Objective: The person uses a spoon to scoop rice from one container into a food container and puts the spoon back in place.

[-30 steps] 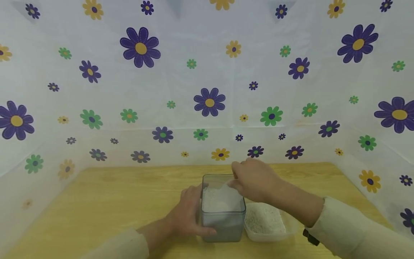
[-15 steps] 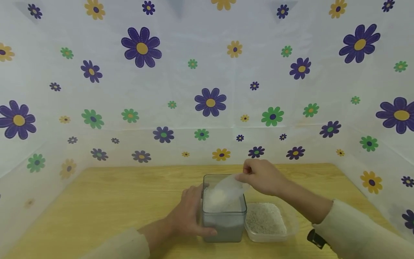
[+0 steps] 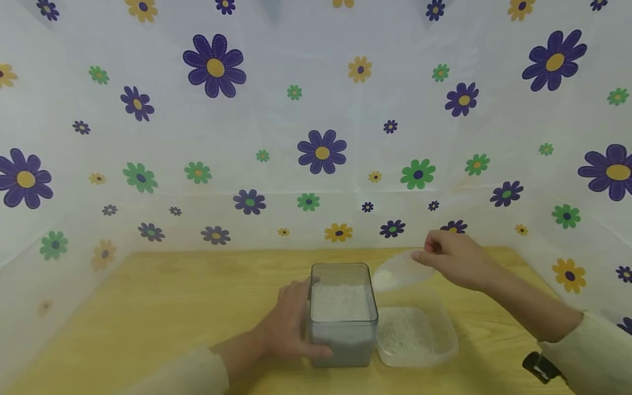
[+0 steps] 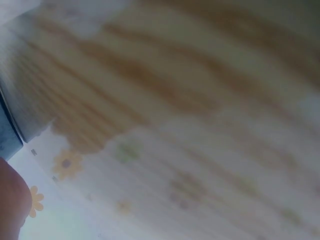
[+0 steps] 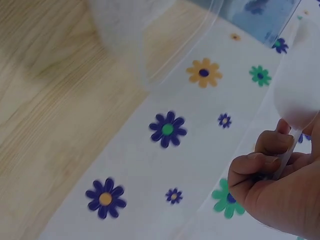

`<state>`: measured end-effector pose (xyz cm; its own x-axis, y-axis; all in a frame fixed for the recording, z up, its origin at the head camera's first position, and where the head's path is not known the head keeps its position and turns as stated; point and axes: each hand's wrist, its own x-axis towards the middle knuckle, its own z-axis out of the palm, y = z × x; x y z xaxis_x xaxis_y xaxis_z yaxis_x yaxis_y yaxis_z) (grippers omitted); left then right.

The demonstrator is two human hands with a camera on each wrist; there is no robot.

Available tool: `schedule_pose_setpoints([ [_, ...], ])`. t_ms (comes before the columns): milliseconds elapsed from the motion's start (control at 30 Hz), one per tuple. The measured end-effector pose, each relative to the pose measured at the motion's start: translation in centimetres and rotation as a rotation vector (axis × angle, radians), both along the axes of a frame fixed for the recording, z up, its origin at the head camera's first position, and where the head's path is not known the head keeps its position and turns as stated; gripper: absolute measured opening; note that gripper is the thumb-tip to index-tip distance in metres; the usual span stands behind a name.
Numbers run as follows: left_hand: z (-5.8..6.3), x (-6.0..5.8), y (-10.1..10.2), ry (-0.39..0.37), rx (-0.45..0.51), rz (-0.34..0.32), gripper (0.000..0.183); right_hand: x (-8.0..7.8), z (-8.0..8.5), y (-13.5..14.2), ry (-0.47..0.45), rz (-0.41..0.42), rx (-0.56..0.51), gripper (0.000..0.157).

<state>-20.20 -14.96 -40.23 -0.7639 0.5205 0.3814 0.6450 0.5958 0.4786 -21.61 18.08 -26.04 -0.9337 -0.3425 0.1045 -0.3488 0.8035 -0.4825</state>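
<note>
flower-printed sheeting (image 3: 276,120) behind a wood-grain table (image 3: 197,307); right hand (image 3: 461,260) pinching a translucent scoop (image 3: 402,270)
left hand (image 3: 283,323) grips the left side of a grey see-through box (image 3: 343,346) of white grainy stuff; the scoop, bearing a little, hangs right of the box, toward the far side of a clear tub (image 3: 448,345).

Purple, yellow and green flowers on white

The far cloth (image 3: 276,120) is white, printed with purple, yellow and green flowers, many with yellow or purple centres. The worktop (image 3: 197,296) is yellowish-brown with wood grain. The see-through box (image 3: 345,341) is grey, bluish in the right wrist view. The tub (image 3: 448,329) and scoop (image 3: 402,271) are translucent white, the powder (image 3: 340,303) whitish. The sleeves (image 3: 592,354) are cream, the strap (image 3: 540,367) black.
</note>
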Motion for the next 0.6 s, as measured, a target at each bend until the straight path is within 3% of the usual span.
schedule_pose_setpoints([
  [100, 0.1, -0.1, 0.0, -0.004, 0.005, -0.002, 0.110, 0.1, -0.1, 1.2, 0.056, 0.012, 0.055, 0.030],
  [200, 0.1, -0.1, -0.1, -0.007, -0.006, -0.001, 0.110, 0.4, -0.6, 1.8, 0.207, 0.069, 0.166, 0.021],
  [333, 0.1, -0.1, -0.2, 0.004, -0.004, 0.005, 0.111, 0.4, -1.5, 1.8, 0.662, 0.291, 0.358, 0.018],
  [433, 0.0, -0.1, -0.1, 0.016, -0.012, 0.006, 0.112, 0.2, -1.8, 1.6, 0.976, 0.462, 0.404, 0.028],
  [533, -0.1, -0.1, -0.1, 0.021, -0.024, 0.009, 0.113, 0.3, -1.6, 0.9, 1.134, 0.535, 0.391, 0.043],
  [600, -0.1, -0.1, 0.0, 0.021, -0.019, 0.009, 0.114, 0.7, -1.1, 0.3, 1.198, 0.538, 0.370, 0.039],
])
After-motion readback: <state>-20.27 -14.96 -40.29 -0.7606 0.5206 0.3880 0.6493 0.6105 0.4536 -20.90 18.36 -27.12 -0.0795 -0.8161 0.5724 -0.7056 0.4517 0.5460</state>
